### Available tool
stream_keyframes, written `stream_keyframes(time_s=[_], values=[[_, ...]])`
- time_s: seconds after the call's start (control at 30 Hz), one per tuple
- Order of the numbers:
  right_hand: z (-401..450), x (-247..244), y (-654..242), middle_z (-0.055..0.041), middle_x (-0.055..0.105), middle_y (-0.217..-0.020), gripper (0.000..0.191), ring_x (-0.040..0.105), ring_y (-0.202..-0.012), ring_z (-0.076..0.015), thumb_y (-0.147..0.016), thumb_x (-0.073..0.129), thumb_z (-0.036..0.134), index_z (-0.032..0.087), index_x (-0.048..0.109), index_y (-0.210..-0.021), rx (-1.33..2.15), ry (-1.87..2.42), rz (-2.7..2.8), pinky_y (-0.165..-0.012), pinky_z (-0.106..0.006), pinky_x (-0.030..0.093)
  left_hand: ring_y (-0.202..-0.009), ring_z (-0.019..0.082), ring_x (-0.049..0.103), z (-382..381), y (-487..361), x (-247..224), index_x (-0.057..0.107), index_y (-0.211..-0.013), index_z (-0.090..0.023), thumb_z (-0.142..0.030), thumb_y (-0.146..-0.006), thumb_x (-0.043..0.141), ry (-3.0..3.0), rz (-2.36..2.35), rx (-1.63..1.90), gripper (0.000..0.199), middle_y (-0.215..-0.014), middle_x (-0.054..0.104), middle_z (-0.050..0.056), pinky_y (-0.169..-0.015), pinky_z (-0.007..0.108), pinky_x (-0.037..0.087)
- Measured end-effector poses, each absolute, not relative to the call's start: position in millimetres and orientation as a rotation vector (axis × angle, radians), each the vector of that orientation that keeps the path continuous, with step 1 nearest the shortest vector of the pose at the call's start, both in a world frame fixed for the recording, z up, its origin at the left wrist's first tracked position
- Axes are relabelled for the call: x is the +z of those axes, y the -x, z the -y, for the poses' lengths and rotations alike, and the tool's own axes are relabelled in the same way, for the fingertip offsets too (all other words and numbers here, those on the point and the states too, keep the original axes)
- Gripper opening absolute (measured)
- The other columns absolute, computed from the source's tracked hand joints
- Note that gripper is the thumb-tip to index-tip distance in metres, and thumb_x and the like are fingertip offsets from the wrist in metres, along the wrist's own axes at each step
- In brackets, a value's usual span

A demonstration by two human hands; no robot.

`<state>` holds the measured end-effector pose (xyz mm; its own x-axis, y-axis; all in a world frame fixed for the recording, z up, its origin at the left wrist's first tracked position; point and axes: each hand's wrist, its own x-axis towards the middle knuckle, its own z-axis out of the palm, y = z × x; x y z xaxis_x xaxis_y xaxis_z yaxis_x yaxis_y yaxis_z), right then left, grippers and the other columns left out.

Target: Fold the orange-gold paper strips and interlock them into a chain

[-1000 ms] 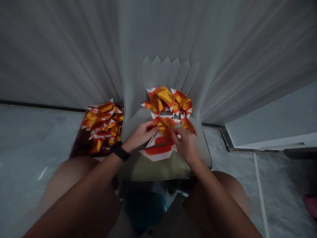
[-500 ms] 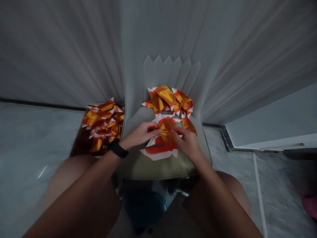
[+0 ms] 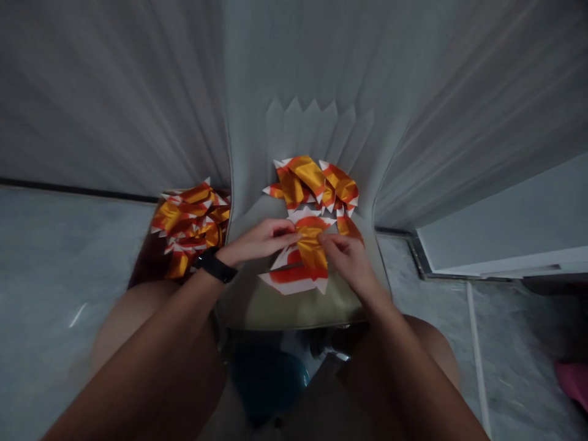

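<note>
Between my hands is a gold, shiny sheet of paper [image 3: 312, 248], creased across its middle. My left hand [image 3: 266, 237] pinches its left edge between thumb and fingers. On the other side, my right hand [image 3: 344, 254] grips the right edge with thumb and forefinger. Flat paper sheets [image 3: 294, 282] with red bands and white pointed edges lie beneath it on the chair seat [image 3: 275, 315]. Farther back on the seat rests a group of folded gold, red and white paper pieces [image 3: 307, 177]. One more folded piece [image 3: 349, 228] lies just beyond my right hand.
Left of the chair, a dark red box [image 3: 147, 263] holds a heap of similar folded papers [image 3: 190, 223]. The chair's backrest [image 3: 321, 73] rises behind the seat, before a grey curtain [image 3: 114, 104]. A blue object [image 3: 269, 383] sits under the chair, and a pink one [image 3: 572, 380] at the right.
The gold paper lies flatter and shows more of its face between my hands. My left hand has shifted slightly up, its fingers straighter; my right hand has moved slightly to the right.
</note>
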<state>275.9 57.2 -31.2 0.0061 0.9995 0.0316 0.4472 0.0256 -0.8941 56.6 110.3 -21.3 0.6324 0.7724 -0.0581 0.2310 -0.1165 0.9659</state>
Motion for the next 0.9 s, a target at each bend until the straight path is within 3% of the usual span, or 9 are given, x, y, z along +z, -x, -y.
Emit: stream_keyframes(time_s=[0.17,0.3,0.57,0.9], values=[[-57.2,-31.3,-274.0,0.0016,0.052,-0.058,0.043,0.048,-0.058,-0.0129,-0.09,0.054,0.051,0.017,0.066,-0.067,0.734,1.64,1.443,-0.055,-0.025,0.035,-0.069,0.011,0.053,-98.1,-74.5,-33.8,0.066,-0.091,-0.015,-0.05,-0.092,0.059,-1.579,-0.894,0.759,0.035,-0.079,0.062,0.001,-0.061,0.022,0.041],[-57.3,-30.8,-274.2,0.0017,0.05,-0.055,0.049,0.047,-0.055,-0.0126,-0.091,0.052,0.054,0.017,0.061,-0.061,0.632,1.675,1.421,-0.052,-0.025,0.032,-0.067,0.011,0.053,-86.5,-82.3,-39.7,0.067,-0.085,-0.015,-0.048,-0.092,0.06,-1.646,-0.883,0.68,0.034,-0.075,0.063,0.001,-0.06,0.023,0.042],[-50.4,-41.8,-278.9,-0.0036,0.071,-0.069,0.038,0.065,-0.067,-0.0187,-0.087,0.059,0.052,0.018,0.072,-0.075,0.872,1.599,1.425,-0.063,-0.028,0.049,-0.078,0.015,0.061,-92.7,-75.2,-45.3,0.07,-0.094,-0.016,-0.04,-0.095,0.055,-1.693,-0.908,0.773,0.029,-0.089,0.07,0.004,-0.072,0.028,0.049],[-55.9,-43.6,-294.1,-0.0036,0.068,-0.068,0.036,0.062,-0.065,-0.0173,-0.088,0.058,0.05,0.018,0.067,-0.072,0.971,1.536,1.565,-0.065,-0.029,0.049,-0.076,0.014,0.057,-97.5,-70.5,-41.5,0.068,-0.095,-0.015,-0.04,-0.097,0.053,-1.8,-0.879,0.72,0.029,-0.085,0.066,0.002,-0.07,0.027,0.046]])
